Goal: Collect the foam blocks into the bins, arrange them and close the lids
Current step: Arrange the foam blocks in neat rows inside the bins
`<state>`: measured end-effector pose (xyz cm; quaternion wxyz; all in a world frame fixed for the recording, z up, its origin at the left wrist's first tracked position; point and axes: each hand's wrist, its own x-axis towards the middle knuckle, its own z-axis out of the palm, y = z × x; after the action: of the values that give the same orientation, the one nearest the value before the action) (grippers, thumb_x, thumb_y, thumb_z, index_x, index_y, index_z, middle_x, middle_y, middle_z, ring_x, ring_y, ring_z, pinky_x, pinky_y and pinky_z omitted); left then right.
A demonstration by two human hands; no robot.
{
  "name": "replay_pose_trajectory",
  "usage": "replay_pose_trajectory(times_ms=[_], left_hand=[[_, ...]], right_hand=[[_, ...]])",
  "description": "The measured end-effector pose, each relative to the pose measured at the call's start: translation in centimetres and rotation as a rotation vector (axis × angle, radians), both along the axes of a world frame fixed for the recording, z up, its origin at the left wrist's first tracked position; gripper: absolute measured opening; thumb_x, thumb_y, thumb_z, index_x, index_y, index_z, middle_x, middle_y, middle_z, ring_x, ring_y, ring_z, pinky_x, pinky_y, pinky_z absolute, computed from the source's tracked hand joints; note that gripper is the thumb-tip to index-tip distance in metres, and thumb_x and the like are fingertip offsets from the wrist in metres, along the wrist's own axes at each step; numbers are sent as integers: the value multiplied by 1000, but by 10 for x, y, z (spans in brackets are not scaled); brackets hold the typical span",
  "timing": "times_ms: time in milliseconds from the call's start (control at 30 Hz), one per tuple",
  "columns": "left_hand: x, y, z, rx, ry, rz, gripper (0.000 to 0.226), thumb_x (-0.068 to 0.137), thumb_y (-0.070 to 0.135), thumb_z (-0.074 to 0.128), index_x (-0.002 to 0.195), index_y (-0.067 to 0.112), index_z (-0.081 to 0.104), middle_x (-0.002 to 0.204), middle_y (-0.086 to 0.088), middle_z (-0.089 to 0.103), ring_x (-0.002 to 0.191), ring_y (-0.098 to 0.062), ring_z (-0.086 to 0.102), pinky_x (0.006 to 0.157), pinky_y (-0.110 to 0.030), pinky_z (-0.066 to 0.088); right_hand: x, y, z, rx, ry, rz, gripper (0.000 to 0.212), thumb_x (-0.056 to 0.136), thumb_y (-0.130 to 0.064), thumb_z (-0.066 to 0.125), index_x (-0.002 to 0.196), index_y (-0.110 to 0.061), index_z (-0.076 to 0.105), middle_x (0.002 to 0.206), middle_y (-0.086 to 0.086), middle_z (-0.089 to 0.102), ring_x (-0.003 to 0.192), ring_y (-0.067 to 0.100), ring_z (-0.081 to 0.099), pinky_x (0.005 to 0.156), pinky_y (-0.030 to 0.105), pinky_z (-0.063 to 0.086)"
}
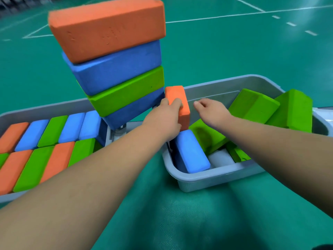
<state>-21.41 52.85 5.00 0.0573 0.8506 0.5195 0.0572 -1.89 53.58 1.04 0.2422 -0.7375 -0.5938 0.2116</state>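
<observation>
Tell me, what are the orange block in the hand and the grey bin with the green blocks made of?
The orange block gripped by the left hand looks like foam: a matte, faintly grainy skin with softly rounded edges and no shine. The grey bin looks like hard plastic: smooth, slightly glossy walls and a thin moulded rim with rounded corners.

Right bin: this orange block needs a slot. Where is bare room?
Bare bin floor shows at the near wall, between the blue block and the green blocks. The far-left corner beside the orange block looks open. The right end is crowded.
</observation>
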Motion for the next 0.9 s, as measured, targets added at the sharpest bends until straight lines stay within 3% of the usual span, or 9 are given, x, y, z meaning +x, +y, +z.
replay_pose_trajectory(times_ms=[100,200,367,467,600,667,733,800,900], left_hand=[[-5,-1,-9,-105,-42,5,116,66,60,86,156,28,19,167,-10,14,142,-35,44,108,-52,46],[-8,-8,-17,-147,23,17,160,52,79,84,162,17,-15,171,-3,-19,156,-29,18,119,-52,33],[-12,-10,-25,-104,68,-9,171,48,64,95,159,19,-27,167,2,-32,155,-30,24,115,-50,38],[-12,-8,-19,-133,70,-25,169,52,56,97,158,20,-29,166,4,-33,149,-33,34,109,-51,43],[3,-28,-14,-27,225,173,150,59,63,91,160,1,-2,169,-21,5,144,-37,38,110,-46,40],[16,-42,-8,108,269,234,103,72,61,83,143,3,37,143,-19,43,127,-34,52,97,-42,46],[30,-54,-5,20,293,174,70,86,67,67,130,15,55,127,-8,57,117,-30,61,86,-39,45],[42,-66,-6,-151,382,138,75,87,81,50,128,19,60,125,-5,63,116,-31,64,84,-39,46],[55,-73,-12,-255,482,152,92,76,94,45,125,19,62,111,-3,60,115,-32,65,79,-39,44]], right_hand=[[-16,2,25,23,446,31,51,98,-65,40,120,-28,66,114,0,72,97,23,73,90,46,56],[-23,-2,22,13,352,130,56,93,-65,52,143,-38,56,134,-4,66,117,13,64,108,41,49],[-19,-2,21,17,229,179,54,101,-45,57,153,-40,45,146,-2,57,130,11,55,110,26,40],[-17,-1,22,7,173,211,55,103,-44,54,156,-38,41,151,-2,53,119,16,60,105,31,46],[-19,6,21,-7,99,254,57,105,-44,52,159,-34,36,154,1,51,83,10,55,94,26,46],[-19,10,20,-20,114,263,57,104,-44,52,159,-36,36,152,-1,52,89,11,58,87,26,53],[-15,12,18,-32,174,243,57,103,-47,53,157,-41,37,149,-3,53,97,19,66,74,40,64],[-12,12,16,-41,212,229,57,102,-49,54,156,-45,37,147,-3,55,99,23,70,68,46,65],[-9,15,16,-33,183,258,58,102,-50,53,157,-43,36,150,-2,54,102,13,64,79,31,58]])
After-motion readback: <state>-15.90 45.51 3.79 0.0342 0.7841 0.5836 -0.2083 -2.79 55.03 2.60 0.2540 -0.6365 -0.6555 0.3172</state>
